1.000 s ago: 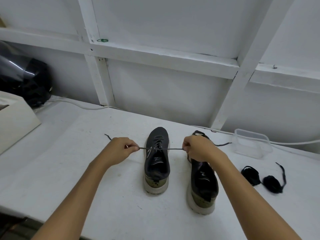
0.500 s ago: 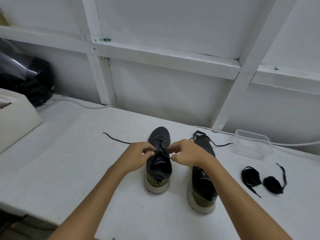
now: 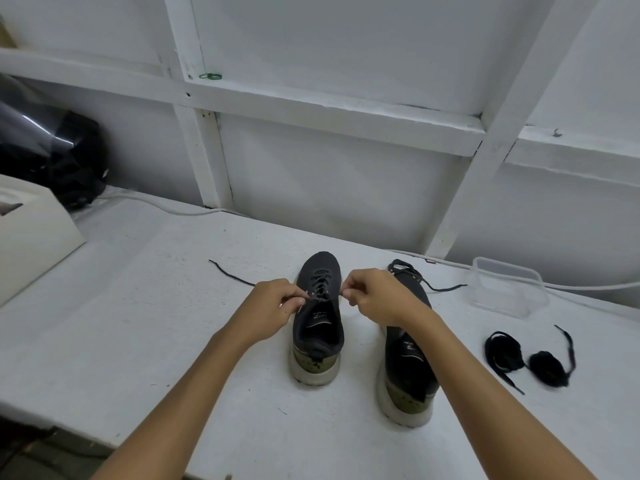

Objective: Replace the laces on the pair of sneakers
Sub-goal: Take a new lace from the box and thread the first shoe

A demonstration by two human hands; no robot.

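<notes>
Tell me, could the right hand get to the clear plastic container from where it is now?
Probably yes. The right hand pinches lace at the left sneaker; the container sits further right, beyond the other sneaker. It would have to pass over that sneaker and drop the lace first.

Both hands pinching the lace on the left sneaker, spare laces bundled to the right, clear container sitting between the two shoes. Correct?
Not quite. In the head view the clear container sits right of both sneakers, by the wall. The rest holds: left hand and right hand pinch the left sneaker's lace.
</notes>
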